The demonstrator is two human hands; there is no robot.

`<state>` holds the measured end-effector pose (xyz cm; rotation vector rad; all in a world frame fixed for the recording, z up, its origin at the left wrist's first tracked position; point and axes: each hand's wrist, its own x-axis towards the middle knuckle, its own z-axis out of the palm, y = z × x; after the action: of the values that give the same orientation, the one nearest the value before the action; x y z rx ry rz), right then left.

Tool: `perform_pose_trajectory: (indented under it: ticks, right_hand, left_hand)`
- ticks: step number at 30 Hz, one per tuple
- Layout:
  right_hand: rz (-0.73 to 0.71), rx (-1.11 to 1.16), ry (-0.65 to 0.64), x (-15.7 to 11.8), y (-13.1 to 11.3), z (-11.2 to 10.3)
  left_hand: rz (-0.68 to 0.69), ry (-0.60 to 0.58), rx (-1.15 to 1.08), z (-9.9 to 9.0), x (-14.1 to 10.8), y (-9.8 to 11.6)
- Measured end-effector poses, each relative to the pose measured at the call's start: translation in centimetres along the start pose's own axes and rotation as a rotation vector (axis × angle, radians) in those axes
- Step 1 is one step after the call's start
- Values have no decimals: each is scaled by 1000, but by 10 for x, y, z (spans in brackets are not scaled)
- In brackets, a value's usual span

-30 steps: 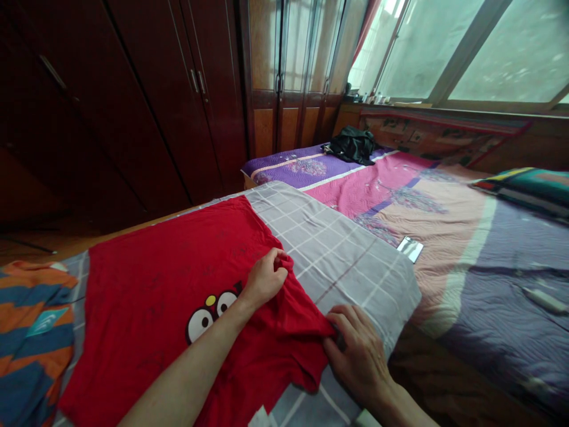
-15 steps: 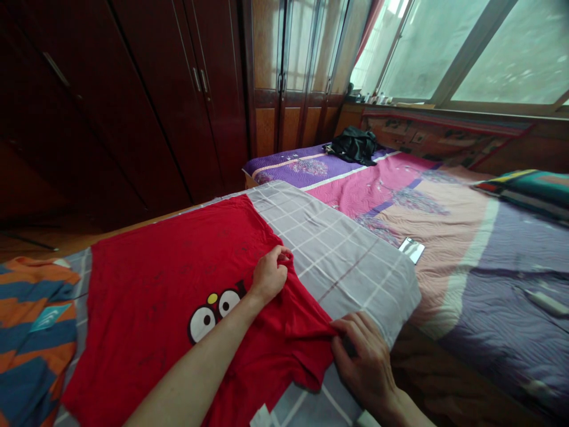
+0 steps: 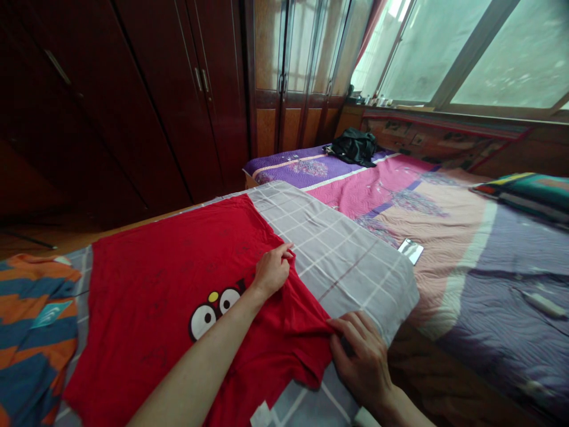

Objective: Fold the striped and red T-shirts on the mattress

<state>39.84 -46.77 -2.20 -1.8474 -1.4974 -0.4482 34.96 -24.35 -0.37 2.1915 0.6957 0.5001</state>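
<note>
A red T-shirt (image 3: pixel 146 284) with a cartoon-eyed print lies spread over a grey checked sheet (image 3: pixel 351 255). A person's left hand (image 3: pixel 272 274) rests at the shirt's right-hand edge, fingers bent over the fabric; whether they grip it cannot be told. The right hand (image 3: pixel 363 354) pinches a corner of the sleeve between thumb and fingers, creases running toward it. An orange-and-blue striped garment (image 3: pixel 40 332) lies at the left; beyond, a phone (image 3: pixel 411 251) lies on a patchwork-patterned quilt (image 3: pixel 448 219).

The left hand (image 3: pixel 272 274) reaches farther forward, fingers (image 3: pixel 284 249) bent, while the right hand (image 3: pixel 365 359) pinches, lower and nearer.
</note>
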Motion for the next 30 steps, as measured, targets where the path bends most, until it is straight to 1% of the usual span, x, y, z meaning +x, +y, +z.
perform_pose_trajectory:
  ticks: [4, 6, 9, 11, 14, 18, 20, 22, 23, 25, 28, 30]
  right_hand:
    - [-10, -6, -14, -1, 0, -2]
    - [-16, -3, -28, -1, -1, -4]
    - [-27, 24, -36, -2, -3, -8]
    - [-27, 42, -34, -2, -6, -9]
    - [-26, 50, -51, -2, -10, -10]
    - [-19, 40, -110, 3, -14, -10]
    - [-10, 34, -120, 4, -15, -10]
    - [-4, 37, -116, 5, -14, -10]
    - [-2, 40, -116, 5, -14, -9]
    - [1, 41, -121, 4, -14, -9]
    - [-1, 32, -128, 2, -13, -8]
    - [0, 28, -131, 0, -13, -8]
  left_hand:
    - [87, -8, 100, -1, -5, 4]
    - [113, 15, 134, -1, -6, 4]
    - [135, 71, 96, -2, -4, 1]
    - [129, 87, 53, -5, -3, -1]
    - [41, 69, 91, -14, -6, 0]
    - [-116, -59, 214, -28, -15, 10]
    - [-139, -133, 214, -31, -18, 15]
    - [-126, -163, 177, -31, -19, 17]
    - [-117, -156, 153, -30, -19, 17]
    - [-123, -106, 91, -26, -17, 15]
    - [-174, -41, -12, -21, -14, 7]
    - [-203, -43, -38, -20, -15, 4]
